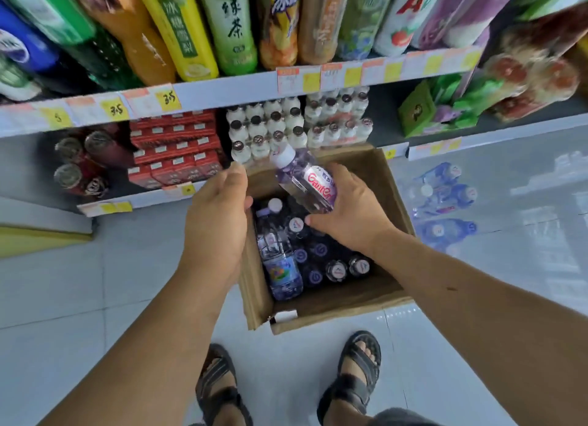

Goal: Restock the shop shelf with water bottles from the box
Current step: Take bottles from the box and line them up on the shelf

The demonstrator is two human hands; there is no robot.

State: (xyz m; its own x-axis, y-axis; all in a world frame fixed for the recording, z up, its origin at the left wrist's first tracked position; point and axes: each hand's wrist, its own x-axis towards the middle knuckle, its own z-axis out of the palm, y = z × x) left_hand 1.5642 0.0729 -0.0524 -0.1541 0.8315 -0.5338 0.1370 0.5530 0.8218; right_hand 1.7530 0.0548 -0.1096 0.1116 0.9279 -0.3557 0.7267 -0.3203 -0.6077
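— What took up most of the view?
— The shop shelf [222,91]. Its upper tier was packed with tall drink bottles [238,27], and price tags [168,100] lined its front edge. On the lowest tier sat red cartons [178,148] and, to their right, small white bottles [270,129] with dark caps.
— And below that?
— The pale tiled floor [95,282]. The person stood on it in dark sandals [219,390]. The cardboard box [366,295] sat open on it, between the feet and the shelf. Whether the box touched the lowest tier could not be told.
— Was anything left inside the box?
— Yes. The standing bottles [335,269] filled its middle and right part, caps up. A lying bottle [280,266] rested on its side along the left wall. A wrapped pack of bottles [442,196] lay on the floor to the right of the box, apart from it.
— What about the hands?
— The right grip [353,209] was closed round the lower half of a water bottle [305,180] with a red and white label. The bottle was held above the box, tilted, and its white cap [284,155] pointed up and left towards the small white bottles. The left grip [216,209] hung just beside it, over the box's left wall. Its fingers were loosely bent and nothing was seen in it
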